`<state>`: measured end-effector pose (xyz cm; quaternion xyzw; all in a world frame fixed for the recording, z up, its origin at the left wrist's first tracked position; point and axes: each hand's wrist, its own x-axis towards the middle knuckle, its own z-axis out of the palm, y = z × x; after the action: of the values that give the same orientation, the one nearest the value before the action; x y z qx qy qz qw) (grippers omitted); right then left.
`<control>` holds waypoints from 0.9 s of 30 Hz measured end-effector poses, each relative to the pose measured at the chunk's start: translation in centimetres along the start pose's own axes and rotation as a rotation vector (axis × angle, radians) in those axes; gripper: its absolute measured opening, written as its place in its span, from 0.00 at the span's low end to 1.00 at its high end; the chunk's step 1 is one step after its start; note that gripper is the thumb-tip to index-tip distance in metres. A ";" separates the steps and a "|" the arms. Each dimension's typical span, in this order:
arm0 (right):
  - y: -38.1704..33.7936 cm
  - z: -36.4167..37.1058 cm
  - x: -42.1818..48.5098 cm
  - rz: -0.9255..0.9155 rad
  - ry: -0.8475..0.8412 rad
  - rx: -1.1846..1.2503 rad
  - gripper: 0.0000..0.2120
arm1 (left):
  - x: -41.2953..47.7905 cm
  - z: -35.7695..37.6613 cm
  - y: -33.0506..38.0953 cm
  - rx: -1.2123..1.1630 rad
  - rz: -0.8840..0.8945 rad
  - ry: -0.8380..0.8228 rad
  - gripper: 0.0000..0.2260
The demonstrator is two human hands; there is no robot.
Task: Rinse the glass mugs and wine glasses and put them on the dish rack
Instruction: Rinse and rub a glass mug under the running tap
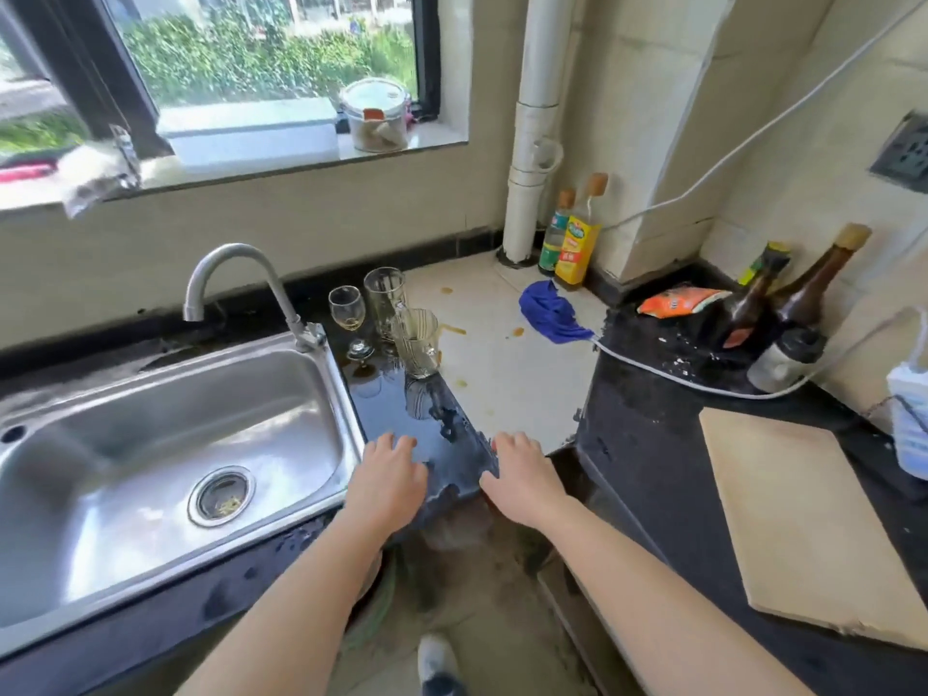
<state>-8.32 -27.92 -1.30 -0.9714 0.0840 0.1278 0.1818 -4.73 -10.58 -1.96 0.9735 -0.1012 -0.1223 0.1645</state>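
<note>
On the wet black counter right of the sink (60, 494) stand a wine glass (346, 308) with a little yellow liquid, a tall glass mug (384, 298) behind it, and a second glass mug (418, 341) nearer to me. My left hand (389, 477) rests flat on the counter's front edge, fingers relaxed. My right hand (522, 474) lies beside it on the counter's corner, holding nothing. Both hands are well in front of the glasses. The faucet (236, 278) curves over the sink and no water runs. No dish rack is in view.
A blue cloth (550, 313) lies on the pale tiled surface with brown spills. Oil bottles (577, 238) stand by the white pipe. Dark sauce bottles (783, 303), an orange packet (678, 301) and a wooden cutting board (813, 524) are on the right counter. A white cable (678, 376) crosses it.
</note>
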 end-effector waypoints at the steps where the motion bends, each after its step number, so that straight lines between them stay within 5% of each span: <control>1: -0.6 0.0 1.8 -0.010 -0.004 0.004 0.18 | 1.5 -0.3 -0.6 -0.001 -0.009 0.001 0.20; 13: -6.2 -1.1 16.7 0.045 0.000 0.207 0.24 | 14.9 -3.5 -3.5 -0.171 0.039 0.068 0.30; 18: -7.1 -0.3 19.2 0.117 0.009 0.337 0.12 | 18.4 -4.4 -4.7 -0.127 0.107 0.025 0.23; 24: -8.4 -0.1 19.0 0.123 0.126 0.489 0.14 | 18.6 -4.6 -6.8 -0.278 0.241 0.030 0.12; 27: -9.8 -0.7 17.7 0.065 0.094 0.495 0.14 | 16.6 -5.1 -9.0 -0.477 0.211 0.013 0.20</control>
<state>10.77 -21.28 -2.32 -0.8990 0.1524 0.0637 0.4056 13.81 -4.72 -3.79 0.8921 -0.1693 -0.1188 0.4018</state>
